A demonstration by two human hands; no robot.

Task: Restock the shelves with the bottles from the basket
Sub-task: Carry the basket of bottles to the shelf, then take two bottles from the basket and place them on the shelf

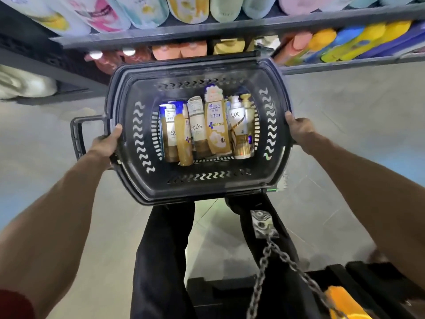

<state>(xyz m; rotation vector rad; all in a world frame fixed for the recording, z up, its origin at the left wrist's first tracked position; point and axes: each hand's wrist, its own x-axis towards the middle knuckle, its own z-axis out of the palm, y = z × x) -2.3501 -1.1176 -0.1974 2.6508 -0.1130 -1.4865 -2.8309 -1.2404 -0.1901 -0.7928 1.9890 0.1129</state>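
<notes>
I hold a black plastic basket (142, 187) in front of me, above the floor and my legs. My left hand (107, 141) grips its left rim beside a side handle, thumb over the edge. My right hand (299, 130) grips the right rim the same way. Several gold and white bottles (217, 125) lie side by side on the basket's bottom, among them a Lux bottle (239, 132) with a pump top and a Spes bottle (199, 132). The shelves (230, 26) stand right behind the basket, their rows stocked with colourful bottles.
A lower shelf (345, 62) holds pink, yellow and blue bottles (340, 42). Grey tiled floor (356, 111) spreads on both sides. A second black basket (230, 293) with an orange item sits by my feet at bottom right. A metal chain (264, 261) hangs from my trousers.
</notes>
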